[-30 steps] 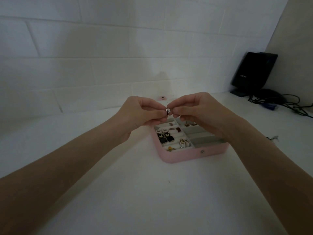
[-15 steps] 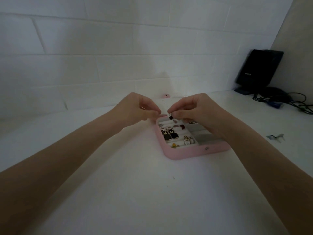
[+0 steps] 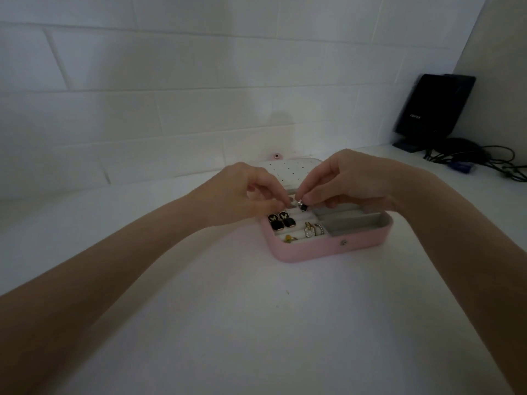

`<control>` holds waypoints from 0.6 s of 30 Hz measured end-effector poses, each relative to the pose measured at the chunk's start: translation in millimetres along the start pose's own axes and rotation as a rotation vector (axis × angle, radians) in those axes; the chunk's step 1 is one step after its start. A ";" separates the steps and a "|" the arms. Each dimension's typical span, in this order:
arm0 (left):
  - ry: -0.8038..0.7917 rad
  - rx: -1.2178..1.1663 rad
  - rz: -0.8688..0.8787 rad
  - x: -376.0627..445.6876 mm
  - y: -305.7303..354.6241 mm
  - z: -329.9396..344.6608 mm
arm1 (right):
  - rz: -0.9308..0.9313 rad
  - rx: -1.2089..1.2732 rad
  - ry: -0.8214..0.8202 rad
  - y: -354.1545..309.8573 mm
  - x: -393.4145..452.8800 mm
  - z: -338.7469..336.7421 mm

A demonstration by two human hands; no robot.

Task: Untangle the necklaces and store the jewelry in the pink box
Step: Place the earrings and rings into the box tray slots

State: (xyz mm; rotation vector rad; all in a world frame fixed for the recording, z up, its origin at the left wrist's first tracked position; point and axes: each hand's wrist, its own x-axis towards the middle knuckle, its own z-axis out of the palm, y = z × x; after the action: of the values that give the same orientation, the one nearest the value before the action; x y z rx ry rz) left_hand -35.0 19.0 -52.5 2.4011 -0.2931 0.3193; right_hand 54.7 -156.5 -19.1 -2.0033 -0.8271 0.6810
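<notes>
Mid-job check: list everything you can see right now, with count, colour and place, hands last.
pink box: one, pink, open on the table, centre.
box lid: one, pale with small holes, behind the hands.
black earrings: two, black and gold, left rows of the box.
rings: a few, silver and gold, front middle row.
small gold piece: one, front left row.
small dark charm: one, pinched over the box.
black device: one, far right corner.
cables: several, black, beside it.
table: one, white.
left hand: pinching, over the box.
right hand: pinches the charm.
</notes>
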 end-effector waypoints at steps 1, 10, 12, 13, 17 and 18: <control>-0.027 0.009 0.001 -1.5 -0.3 0.5 | 0.006 -0.019 -0.023 -2.3 -1.5 0.4; -0.031 -0.110 -0.021 -3.2 3.8 -4.5 | 0.060 -0.224 0.001 -14.8 -4.1 4.0; -0.052 -0.080 -0.003 -3.6 3.3 -1.4 | 0.082 -0.215 0.002 -13.6 -4.8 6.2; -0.054 -0.076 0.003 -3.5 2.2 0.0 | 0.087 -0.218 0.000 -13.0 -4.7 7.9; -0.038 -0.062 0.024 -2.6 0.2 3.5 | 0.089 -0.212 -0.005 -12.0 -2.1 11.5; -0.034 -0.051 0.026 -2.8 0.2 4.2 | 0.089 -0.187 -0.012 -11.9 -1.9 11.2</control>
State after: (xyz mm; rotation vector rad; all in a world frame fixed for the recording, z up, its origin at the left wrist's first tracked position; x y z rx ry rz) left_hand -37.1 16.5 -56.4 2.3564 -0.3445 0.2805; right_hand 41.9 -147.2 -14.2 -2.2175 -0.8386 0.6879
